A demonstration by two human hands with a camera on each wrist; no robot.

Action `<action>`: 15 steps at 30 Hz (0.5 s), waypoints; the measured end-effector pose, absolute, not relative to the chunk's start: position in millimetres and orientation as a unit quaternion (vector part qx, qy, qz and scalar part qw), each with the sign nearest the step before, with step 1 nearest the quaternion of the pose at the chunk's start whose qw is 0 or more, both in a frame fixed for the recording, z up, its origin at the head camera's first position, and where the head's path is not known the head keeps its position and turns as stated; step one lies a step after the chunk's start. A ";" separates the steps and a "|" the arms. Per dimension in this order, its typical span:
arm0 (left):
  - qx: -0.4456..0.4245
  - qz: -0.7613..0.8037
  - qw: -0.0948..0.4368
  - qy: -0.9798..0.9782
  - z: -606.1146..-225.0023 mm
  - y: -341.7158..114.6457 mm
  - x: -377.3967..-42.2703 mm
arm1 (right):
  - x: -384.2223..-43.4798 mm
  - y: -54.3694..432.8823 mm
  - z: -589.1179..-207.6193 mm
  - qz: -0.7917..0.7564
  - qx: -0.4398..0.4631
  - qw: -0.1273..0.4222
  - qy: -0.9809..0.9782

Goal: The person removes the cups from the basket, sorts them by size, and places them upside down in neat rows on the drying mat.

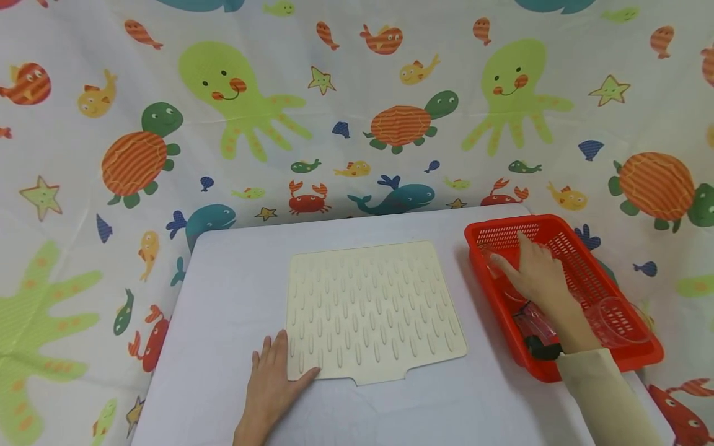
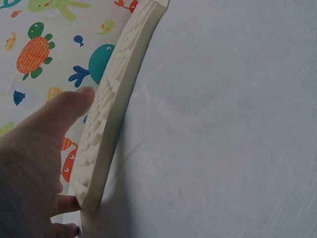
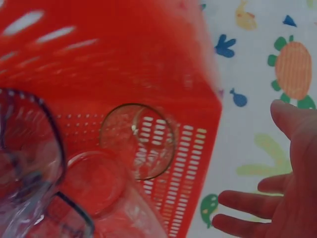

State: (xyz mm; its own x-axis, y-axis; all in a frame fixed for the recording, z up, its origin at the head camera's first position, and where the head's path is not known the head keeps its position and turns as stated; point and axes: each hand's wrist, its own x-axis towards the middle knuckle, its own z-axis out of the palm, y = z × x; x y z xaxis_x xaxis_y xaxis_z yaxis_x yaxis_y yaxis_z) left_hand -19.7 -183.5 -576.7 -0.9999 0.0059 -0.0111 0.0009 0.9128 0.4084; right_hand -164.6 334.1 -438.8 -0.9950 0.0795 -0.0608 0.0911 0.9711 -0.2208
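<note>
A cream draining board (image 1: 370, 303) with rows of raised oval ridges and a lip at its near edge lies on the table. At its near left corner rests my left hand (image 1: 270, 384), fingers straight along the side and thumb at the near edge. My right hand (image 1: 538, 275) is over the red basket (image 1: 641, 359) with fingers extended, nothing held between them. Inside the basket are a clear round glass (image 1: 616, 321) and a see-through item with a black end (image 1: 542, 348). The right wrist view shows a round clear rim (image 3: 137, 141) and a clear cup (image 3: 94, 181).
The white-covered table (image 1: 240, 291) extends on both sides of the board. A curtain (image 1: 346, 93) with sea animals hangs behind it. The basket stands at the table's right edge, its perforated walls rising around the glassware.
</note>
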 end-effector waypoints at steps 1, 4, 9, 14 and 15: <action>0.002 0.208 0.006 0.978 -576.6 -183.4 -19.6 | -166.1 335.6 -441.5 -0.111 0.045 0.029 0.992; 0.003 0.207 0.003 0.978 -576.9 -183.5 -18.6 | -170.5 340.1 -450.0 -0.104 0.052 0.043 0.992; 0.005 0.206 -0.001 0.978 -578.3 -183.6 -17.8 | -175.2 343.6 -461.2 -0.076 0.050 0.044 0.995; 0.002 0.206 0.008 0.979 -576.0 -182.8 -18.5 | -179.5 346.8 -469.5 -0.050 0.039 0.035 0.997; 0.002 0.206 0.010 0.979 -575.4 -182.6 -18.7 | -180.1 347.5 -470.6 -0.048 0.038 0.036 0.997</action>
